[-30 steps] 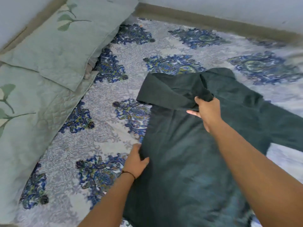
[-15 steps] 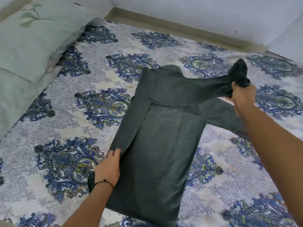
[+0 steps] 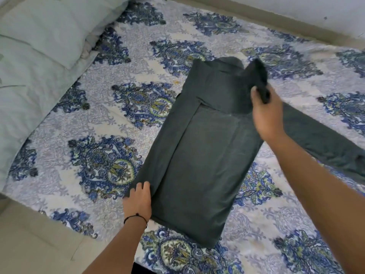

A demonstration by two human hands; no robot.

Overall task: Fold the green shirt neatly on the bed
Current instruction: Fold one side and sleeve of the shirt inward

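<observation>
The dark green shirt [image 3: 199, 155] lies on the bed [image 3: 102, 123], a long narrow shape with its left side folded inward and its collar end far from me. My left hand [image 3: 138, 202] presses flat on the folded left edge near the hem. My right hand [image 3: 266, 113] grips the cuff end of one sleeve, bunched and raised above the shirt's upper right part. The other sleeve [image 3: 324, 143] trails flat to the right across the sheet, partly behind my right forearm.
The sheet has a white ground with blue and green ornaments. Pale green pillows [image 3: 39, 46] lie at the left. A tan bed edge [image 3: 29, 240] shows at the lower left. A wall base [image 3: 276, 22] runs along the far side.
My right hand has carried the sleeve end back leftward, from out at the right to above the shirt's upper right. My left hand stays pressing the left fold near the hem.
</observation>
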